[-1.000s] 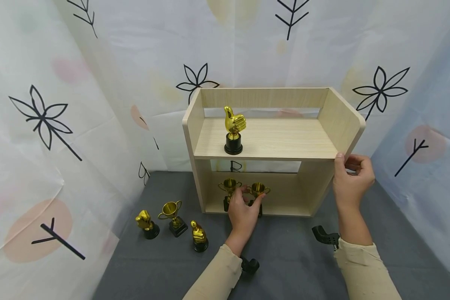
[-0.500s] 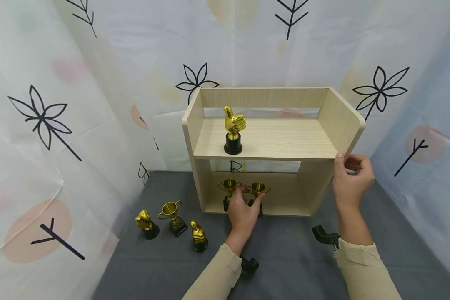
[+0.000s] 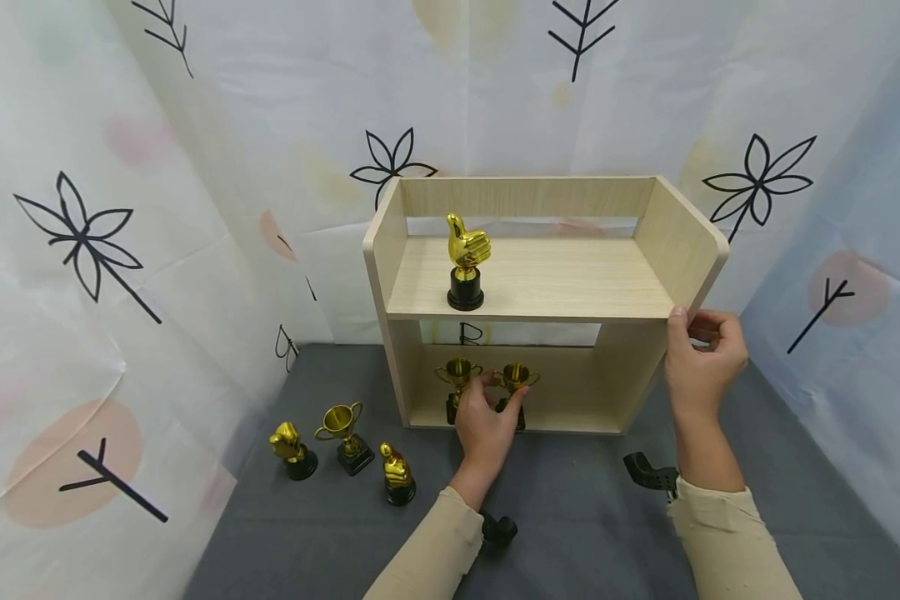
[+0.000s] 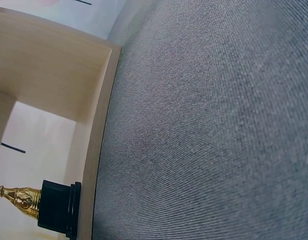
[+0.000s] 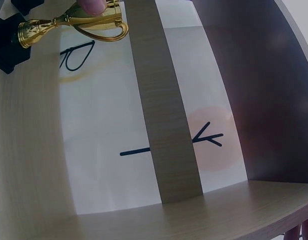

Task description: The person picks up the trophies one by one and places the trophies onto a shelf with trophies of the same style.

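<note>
head: left hand (image 3: 487,425) fingers clamp right cup (image 3: 516,377) near front edge of lower shelf (image 3: 562,400), sideways withdrawal could topple left cup (image 3: 458,370); right hand (image 3: 703,367) fingers clamp side panel (image 3: 682,242) | left wrist: fingers unseen | right wrist: high fingertip hold may tip cup

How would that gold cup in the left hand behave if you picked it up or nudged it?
The gold cup would probably feel stiff, since its thin handle stands out in a crisp loop. Its shiny surface may be slippery. Nudged near the rim, it might tip, as its bowl flares above a narrow stem.
</note>
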Demonstrator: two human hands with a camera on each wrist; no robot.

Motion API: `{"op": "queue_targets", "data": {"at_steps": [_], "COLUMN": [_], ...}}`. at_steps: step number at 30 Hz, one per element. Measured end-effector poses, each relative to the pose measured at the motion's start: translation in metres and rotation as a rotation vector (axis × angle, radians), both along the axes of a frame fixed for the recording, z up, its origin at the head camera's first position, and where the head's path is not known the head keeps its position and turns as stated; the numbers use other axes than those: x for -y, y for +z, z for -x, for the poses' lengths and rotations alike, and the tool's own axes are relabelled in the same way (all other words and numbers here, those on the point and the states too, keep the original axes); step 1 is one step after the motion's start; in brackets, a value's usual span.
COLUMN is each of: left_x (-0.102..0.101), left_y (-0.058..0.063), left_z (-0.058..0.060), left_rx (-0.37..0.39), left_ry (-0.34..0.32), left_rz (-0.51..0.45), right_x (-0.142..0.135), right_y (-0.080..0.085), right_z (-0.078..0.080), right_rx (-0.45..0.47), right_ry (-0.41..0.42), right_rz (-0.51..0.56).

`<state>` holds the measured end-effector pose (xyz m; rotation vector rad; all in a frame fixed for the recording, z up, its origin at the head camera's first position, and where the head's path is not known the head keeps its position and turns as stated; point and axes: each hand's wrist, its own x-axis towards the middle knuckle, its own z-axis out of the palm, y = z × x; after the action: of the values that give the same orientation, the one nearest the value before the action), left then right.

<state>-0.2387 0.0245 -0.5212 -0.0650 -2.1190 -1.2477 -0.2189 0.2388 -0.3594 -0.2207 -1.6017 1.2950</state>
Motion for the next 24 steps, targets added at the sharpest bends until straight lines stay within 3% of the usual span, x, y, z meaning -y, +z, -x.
{"op": "queue_targets", "data": {"at_steps": [24], "left_x": [0.0022], "left_y": [-0.0069], "left_z": [-0.0004], "left_rx": [0.039], "left_ry": [-0.016], "left_rz": [-0.066], "right_x": [-0.0022], "right_y": [-0.0026], "right_z": [0.0033], "right_rx": [0.016], "right_ry": [-0.015], "right_rz": [0.003]}}
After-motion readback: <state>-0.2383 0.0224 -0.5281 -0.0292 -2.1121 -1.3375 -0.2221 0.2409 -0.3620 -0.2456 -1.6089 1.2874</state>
